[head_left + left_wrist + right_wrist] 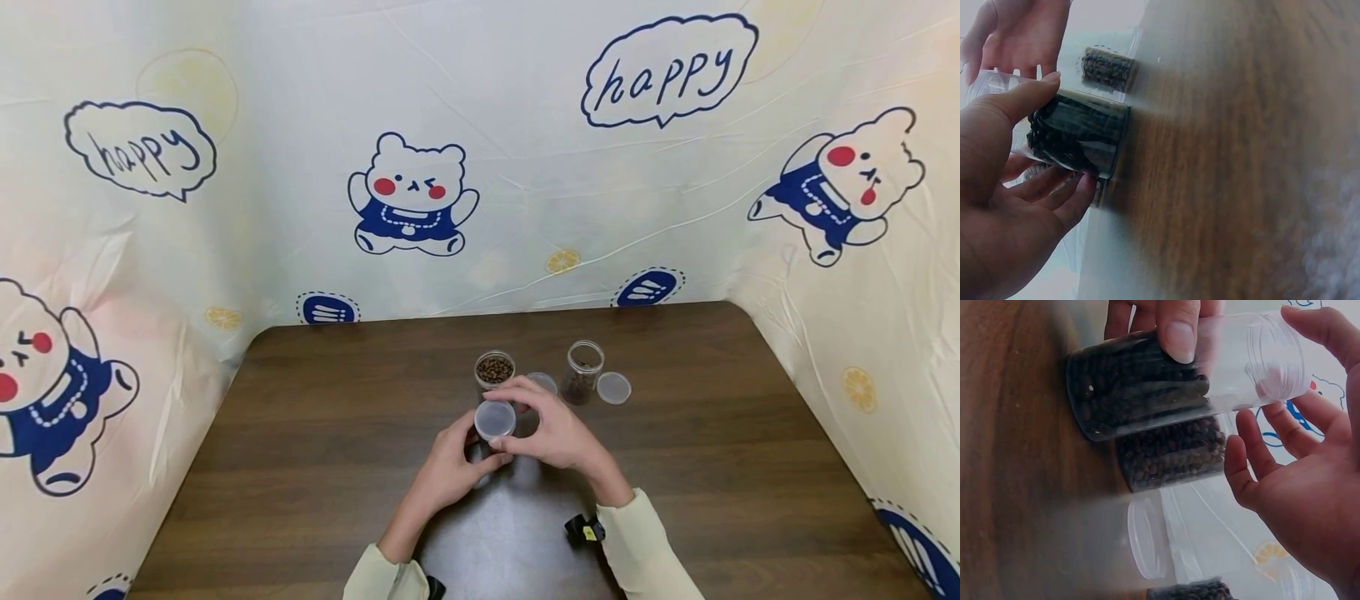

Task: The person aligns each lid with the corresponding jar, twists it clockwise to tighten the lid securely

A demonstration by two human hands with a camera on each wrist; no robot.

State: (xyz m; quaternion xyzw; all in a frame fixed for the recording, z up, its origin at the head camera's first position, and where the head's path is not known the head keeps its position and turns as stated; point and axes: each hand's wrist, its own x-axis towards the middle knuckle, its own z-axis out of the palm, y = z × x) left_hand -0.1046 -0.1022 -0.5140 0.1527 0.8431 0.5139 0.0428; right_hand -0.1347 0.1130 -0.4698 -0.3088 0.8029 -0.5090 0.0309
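Observation:
A clear plastic jar (1138,390), partly filled with dark beans, stands upright on the table with a translucent lid (495,420) over its mouth. My left hand (452,468) grips the jar's lower body, thumb on one side and fingers on the other. At the top, my right hand (561,432) holds the lid by its rim between thumb and fingers. In the right wrist view, the last fingers of that hand are spread beside the jar. Right behind is an uncovered jar of brown beans (495,368), partly hidden by the right hand.
Another uncovered jar (583,373) with dark beans stands behind to the right. One loose lid (614,387) lies beside it, and a second lid (542,382) lies between the two rear jars. A printed cloth (525,208) surrounds the brown wooden table (315,400).

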